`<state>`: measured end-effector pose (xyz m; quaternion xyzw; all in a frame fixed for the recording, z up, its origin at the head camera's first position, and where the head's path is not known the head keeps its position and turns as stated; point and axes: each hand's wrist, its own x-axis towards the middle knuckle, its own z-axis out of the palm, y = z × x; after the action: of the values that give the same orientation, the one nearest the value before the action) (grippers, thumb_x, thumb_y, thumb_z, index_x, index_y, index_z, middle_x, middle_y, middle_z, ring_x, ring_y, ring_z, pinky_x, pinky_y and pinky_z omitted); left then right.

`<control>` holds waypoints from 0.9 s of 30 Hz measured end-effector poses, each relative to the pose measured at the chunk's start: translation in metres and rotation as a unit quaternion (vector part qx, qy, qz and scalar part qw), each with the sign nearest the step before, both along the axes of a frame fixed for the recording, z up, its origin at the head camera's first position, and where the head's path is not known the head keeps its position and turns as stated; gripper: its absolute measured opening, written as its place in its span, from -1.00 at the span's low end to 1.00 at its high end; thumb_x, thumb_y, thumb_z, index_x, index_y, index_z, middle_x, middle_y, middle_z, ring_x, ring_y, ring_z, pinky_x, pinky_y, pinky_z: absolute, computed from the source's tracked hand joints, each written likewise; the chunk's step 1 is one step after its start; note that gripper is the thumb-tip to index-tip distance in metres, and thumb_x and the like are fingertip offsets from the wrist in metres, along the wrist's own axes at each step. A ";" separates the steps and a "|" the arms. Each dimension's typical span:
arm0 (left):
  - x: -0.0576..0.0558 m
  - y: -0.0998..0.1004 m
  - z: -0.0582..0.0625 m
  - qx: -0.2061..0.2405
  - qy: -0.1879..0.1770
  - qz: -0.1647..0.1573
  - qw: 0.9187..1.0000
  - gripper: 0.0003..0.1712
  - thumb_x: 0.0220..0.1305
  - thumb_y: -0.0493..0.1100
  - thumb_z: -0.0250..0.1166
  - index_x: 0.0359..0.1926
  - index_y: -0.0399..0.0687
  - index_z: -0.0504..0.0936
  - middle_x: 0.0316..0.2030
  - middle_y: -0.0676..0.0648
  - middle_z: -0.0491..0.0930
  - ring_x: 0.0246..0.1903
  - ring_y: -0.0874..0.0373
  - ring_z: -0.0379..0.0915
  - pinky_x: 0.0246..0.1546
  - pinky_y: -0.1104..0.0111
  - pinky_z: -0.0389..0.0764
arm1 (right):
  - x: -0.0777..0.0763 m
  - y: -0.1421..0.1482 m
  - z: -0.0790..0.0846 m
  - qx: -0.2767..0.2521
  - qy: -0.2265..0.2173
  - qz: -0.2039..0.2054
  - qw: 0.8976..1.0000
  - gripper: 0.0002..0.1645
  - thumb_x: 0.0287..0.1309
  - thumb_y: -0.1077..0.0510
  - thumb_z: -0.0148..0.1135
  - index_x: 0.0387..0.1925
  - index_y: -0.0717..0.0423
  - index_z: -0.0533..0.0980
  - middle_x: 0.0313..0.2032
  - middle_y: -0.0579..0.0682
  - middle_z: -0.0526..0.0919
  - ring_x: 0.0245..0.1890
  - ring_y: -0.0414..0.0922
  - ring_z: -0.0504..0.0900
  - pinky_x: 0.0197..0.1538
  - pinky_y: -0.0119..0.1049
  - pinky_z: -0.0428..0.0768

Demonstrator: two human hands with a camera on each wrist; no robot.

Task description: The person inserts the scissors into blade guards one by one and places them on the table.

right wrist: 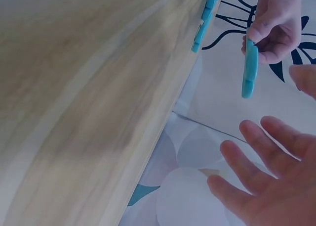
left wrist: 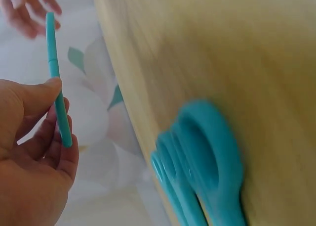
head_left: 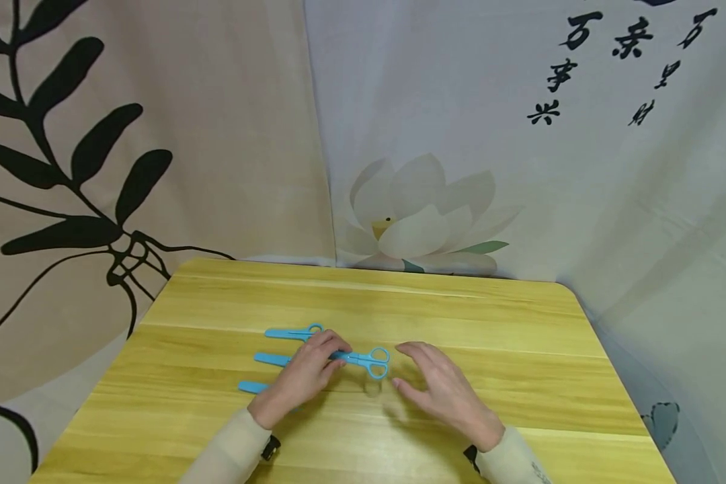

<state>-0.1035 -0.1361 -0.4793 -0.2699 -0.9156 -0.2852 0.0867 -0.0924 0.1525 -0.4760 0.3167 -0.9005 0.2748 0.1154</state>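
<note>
My left hand [head_left: 307, 370] pinches a pair of light blue scissors [head_left: 359, 359] between thumb and fingers, with the ring handles pointing right. In the left wrist view the held scissors [left wrist: 60, 110] appear edge-on, raised above the tabletop. To the right of the handles is my right hand [head_left: 444, 390], its fingers spread and nothing in them. In the right wrist view a gap lies between the right hand's fingers [right wrist: 247, 169] and the scissors. More blue scissors lie on the table in a column: a far pair [head_left: 287, 333], a middle pair [head_left: 271, 359] and a near pair [head_left: 253, 387], partly hidden by my left hand and wrist.
A wood-grain table [head_left: 490, 323] carries everything. Behind it hangs a pale curtain [head_left: 230, 134] printed with dark leaves, a lotus and brush characters. The table's far edge runs along the curtain's foot.
</note>
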 end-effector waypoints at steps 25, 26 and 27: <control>-0.063 -0.069 -0.004 0.030 -0.080 0.036 0.996 -0.79 0.39 -0.32 0.37 0.02 -0.16 0.70 -0.06 -0.06 0.63 -0.08 0.03 0.58 -0.04 0.11 0.64 | 0.001 0.005 -0.003 0.000 0.023 -0.001 1.000 -0.52 0.17 -0.01 0.53 0.07 0.10 0.66 0.08 -0.04 0.68 0.11 -0.04 0.65 0.18 -0.05 0.62; -0.066 -0.070 -0.004 0.028 -0.081 0.038 0.996 -0.79 0.39 -0.31 0.37 0.02 -0.16 0.70 -0.06 -0.07 0.63 -0.08 0.02 0.58 -0.04 0.10 0.64 | 0.001 0.005 -0.003 0.000 0.024 -0.001 1.000 -0.52 0.17 -0.02 0.53 0.06 0.10 0.66 0.07 -0.04 0.68 0.11 -0.04 0.65 0.18 -0.05 0.62; -0.068 -0.071 -0.004 0.027 -0.084 0.041 0.995 -0.79 0.40 -0.31 0.37 0.02 -0.15 0.70 -0.06 -0.07 0.63 -0.07 0.01 0.58 -0.03 0.10 0.64 | 0.001 0.005 -0.003 0.001 0.024 -0.002 1.000 -0.52 0.17 -0.01 0.53 0.07 0.10 0.66 0.07 -0.04 0.68 0.11 -0.04 0.65 0.17 -0.05 0.62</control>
<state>-0.1711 -0.2075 -0.4834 -0.2050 -0.9217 -0.3282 0.0279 -0.0913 0.1571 -0.4793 0.3219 -0.8981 0.2664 0.1371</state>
